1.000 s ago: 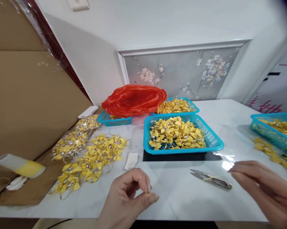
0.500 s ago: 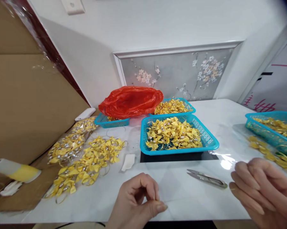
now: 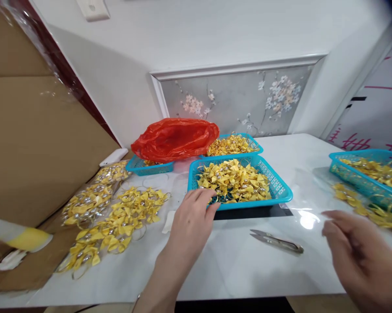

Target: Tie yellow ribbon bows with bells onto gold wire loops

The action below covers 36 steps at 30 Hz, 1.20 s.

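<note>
My left hand (image 3: 196, 217) reaches over the front left rim of the middle blue basket (image 3: 241, 205). Its thumb and index finger are apart at the edge of a heap of yellow ribbon flowers (image 3: 235, 180) with silvery beads; the other fingertips are partly hidden. At the right, above the tabletop, my right hand (image 3: 362, 256) is blurred, its fingers curled in, and what they hold, if anything, cannot be made out. Between the hands a pair of thread snips (image 3: 277, 241) lies on the white table, touched by neither.
More yellow flowers (image 3: 117, 221) lie loose at left beside bagged ones (image 3: 91, 195). A red plastic bag (image 3: 174, 139) rests over a back basket (image 3: 150, 169). Another blue basket (image 3: 365, 176) stands at right. A yellow-and-white roll (image 3: 19, 234) lies on cardboard at far left.
My left hand has gone from a pinch near the table's front edge, forward to the middle basket, its fingers parting. My right hand has shifted slightly and turned, blurring.
</note>
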Motion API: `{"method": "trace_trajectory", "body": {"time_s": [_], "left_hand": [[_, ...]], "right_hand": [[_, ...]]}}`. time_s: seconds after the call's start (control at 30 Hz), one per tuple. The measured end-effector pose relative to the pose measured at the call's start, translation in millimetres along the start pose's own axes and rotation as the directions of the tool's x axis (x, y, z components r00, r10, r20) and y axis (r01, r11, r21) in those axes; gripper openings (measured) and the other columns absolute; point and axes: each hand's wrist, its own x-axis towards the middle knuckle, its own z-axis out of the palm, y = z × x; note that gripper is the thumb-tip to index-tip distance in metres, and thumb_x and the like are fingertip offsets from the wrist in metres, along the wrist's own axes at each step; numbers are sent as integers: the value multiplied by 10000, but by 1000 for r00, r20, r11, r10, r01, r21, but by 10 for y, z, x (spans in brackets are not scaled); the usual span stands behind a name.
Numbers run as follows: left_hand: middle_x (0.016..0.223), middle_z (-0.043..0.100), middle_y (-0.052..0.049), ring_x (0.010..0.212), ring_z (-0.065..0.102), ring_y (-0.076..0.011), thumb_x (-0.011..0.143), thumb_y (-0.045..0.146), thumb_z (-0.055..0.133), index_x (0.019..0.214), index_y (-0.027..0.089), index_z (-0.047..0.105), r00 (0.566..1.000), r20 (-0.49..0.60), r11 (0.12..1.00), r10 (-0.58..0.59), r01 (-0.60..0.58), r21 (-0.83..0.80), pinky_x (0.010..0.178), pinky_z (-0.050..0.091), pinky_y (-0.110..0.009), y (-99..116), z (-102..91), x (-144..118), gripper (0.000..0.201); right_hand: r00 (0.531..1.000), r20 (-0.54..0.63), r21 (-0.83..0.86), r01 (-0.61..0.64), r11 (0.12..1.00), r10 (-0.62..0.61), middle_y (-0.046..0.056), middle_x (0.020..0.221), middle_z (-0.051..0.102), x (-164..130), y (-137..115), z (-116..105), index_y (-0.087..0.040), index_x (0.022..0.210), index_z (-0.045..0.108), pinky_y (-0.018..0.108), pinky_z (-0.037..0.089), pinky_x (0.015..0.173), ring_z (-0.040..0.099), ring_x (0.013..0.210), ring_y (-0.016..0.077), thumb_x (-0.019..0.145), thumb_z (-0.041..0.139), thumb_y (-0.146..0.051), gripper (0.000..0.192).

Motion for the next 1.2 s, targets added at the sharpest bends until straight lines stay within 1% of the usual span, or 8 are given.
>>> {"method": "trace_trajectory", "body": {"time_s": [0.17,0.3,0.5,0.63,0.77,0.9,1.03,1.2], "left_hand": [[637,704,-11,714,626,-260,760,180,741,586,265,704,996,87,1000,-11,12,-11,838,436,-363,37,127,179,197],[532,637,0,584,574,-223,773,193,729,477,240,636,993,93,996,-66,71,-54,737,424,-336,25,168,218,313],[759,718,-22,768,617,-200,805,199,707,797,203,758,984,-20,928,-175,158,-336,765,451,-304,-6,93,333,52],[840,707,-22,883,659,-183,834,284,705,868,192,715,962,-2,747,-274,212,-630,815,522,-307,19,45,329,98],[822,663,16,906,679,-156,812,241,737,836,191,676,932,68,532,-355,261,-806,660,542,-209,38,-6,285,82],[806,646,16,863,709,-149,870,140,657,872,166,677,894,168,372,-416,335,-865,591,574,-194,86,-56,178,33],[821,680,-24,807,735,-139,933,65,541,911,122,700,817,336,137,-469,443,-886,639,616,-199,184,-66,-58,171],[931,712,-58,863,740,-163,950,94,535,976,117,730,758,509,-17,-408,551,-834,689,639,-238,254,-36,-403,198]], "right_hand": [[942,232,-74,267,961,-243,67,960,707,-86,-99,272,-217,1049,674,281,564,628,722,766,202,967,506,-329,218],[949,300,-160,153,975,-99,56,930,685,-147,-93,435,-231,982,674,312,550,598,712,714,211,987,460,-386,264],[973,231,-270,58,961,7,52,881,654,-92,-54,432,-223,930,659,349,516,557,693,694,245,981,444,-389,277],[990,141,-271,34,962,5,95,995,673,-74,-78,381,-182,1058,657,362,531,612,704,781,261,993,432,-387,311],[994,70,-66,91,994,-86,73,961,680,-72,-196,299,-190,1080,669,277,539,600,690,704,185,978,505,-359,256],[965,234,250,57,967,-118,59,924,691,-24,-463,221,-222,1083,706,221,552,602,693,747,175,950,567,-292,205],[933,355,457,-124,881,-53,53,892,693,-2,-815,192,-243,1026,743,226,545,603,675,790,190,951,561,-330,216],[817,575,614,-394,684,-46,21,864,620,-20,-1100,217,-234,1027,700,201,448,509,551,627,119,971,535,-390,234]]}}
